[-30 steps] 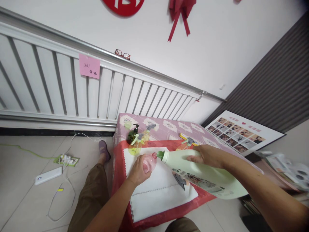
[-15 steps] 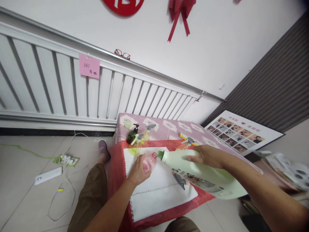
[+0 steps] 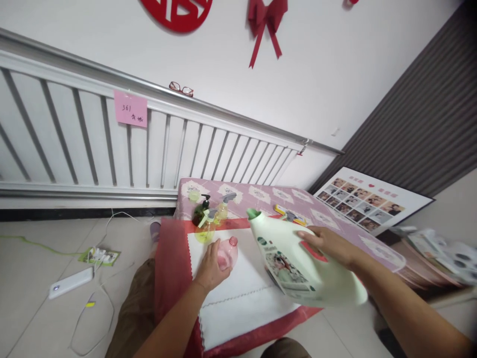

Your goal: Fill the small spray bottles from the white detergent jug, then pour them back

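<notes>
My left hand [image 3: 212, 267] is wrapped round a small clear pink bottle [image 3: 227, 252], its neck uncapped and pointing up. Gripped by the handle in my right hand [image 3: 328, 243] is a big pale green detergent jug [image 3: 290, 248], tilted with its green spout up and to the left. A gap separates the spout from the pink bottle's mouth. Beyond my left hand stand a yellow spray bottle [image 3: 205, 232], a dark green pump bottle [image 3: 200, 211] and another yellowish spray bottle [image 3: 222, 211]. The jug partly hides a spray head [image 3: 289, 216] behind it.
A white mat [image 3: 227, 318] lies over a red cloth [image 3: 173, 268] on the table with a pink patterned cover [image 3: 257, 193]. On the floor at left are a power strip [image 3: 100, 256], cables and a white device [image 3: 71, 282]. A radiator [image 3: 179, 144] runs behind.
The jug has swung more upright, its spout lifting away from the pink bottle's mouth. My left hand still holds the pink bottle, in nearly the same place.
</notes>
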A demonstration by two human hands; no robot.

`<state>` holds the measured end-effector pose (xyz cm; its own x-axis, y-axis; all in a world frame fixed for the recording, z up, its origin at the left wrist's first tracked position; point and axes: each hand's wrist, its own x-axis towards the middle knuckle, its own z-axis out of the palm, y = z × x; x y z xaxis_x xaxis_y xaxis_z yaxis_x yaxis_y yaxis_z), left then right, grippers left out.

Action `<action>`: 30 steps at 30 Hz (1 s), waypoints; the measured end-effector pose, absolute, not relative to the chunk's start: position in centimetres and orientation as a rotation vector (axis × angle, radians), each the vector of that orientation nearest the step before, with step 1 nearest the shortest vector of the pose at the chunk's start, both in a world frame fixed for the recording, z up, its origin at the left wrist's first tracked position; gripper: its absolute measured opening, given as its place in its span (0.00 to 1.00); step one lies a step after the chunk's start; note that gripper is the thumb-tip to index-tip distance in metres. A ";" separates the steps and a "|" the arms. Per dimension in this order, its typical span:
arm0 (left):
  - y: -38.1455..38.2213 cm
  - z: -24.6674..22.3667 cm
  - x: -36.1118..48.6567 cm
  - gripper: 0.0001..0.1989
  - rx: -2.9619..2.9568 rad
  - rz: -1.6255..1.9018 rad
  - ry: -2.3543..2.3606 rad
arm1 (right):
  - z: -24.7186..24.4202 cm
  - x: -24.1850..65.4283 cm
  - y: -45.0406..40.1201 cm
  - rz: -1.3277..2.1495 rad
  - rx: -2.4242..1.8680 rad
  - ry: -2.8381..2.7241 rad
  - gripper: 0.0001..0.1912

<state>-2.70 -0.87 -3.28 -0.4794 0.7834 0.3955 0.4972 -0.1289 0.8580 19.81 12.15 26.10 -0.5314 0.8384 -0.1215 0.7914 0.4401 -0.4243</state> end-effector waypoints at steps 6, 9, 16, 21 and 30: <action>-0.8 -3.5 -2.7 0.44 1.449 1.635 1.915 | 22.2 19.1 13.2 0.687 -1.472 -2.105 0.24; -0.7 -3.4 -2.6 0.43 1.466 1.628 1.935 | 19.5 17.5 13.5 0.666 -1.452 -1.960 0.22; -0.5 -3.8 -2.6 0.40 1.528 1.617 1.963 | 13.0 12.9 14.2 0.682 -1.355 -1.761 0.29; -0.4 -5.0 -2.9 0.42 1.527 1.605 1.941 | 8.4 11.6 14.1 0.688 -1.345 -1.717 0.25; -0.3 -6.4 -3.0 0.42 1.451 1.643 1.941 | 7.4 17.7 14.3 0.693 -1.207 -2.051 0.16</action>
<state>-3.02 -0.30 -6.41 -0.4916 0.7684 0.4097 0.5308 -0.1086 0.8405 17.69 14.32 7.43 -0.3640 0.8927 0.2659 0.5484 0.4361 -0.7135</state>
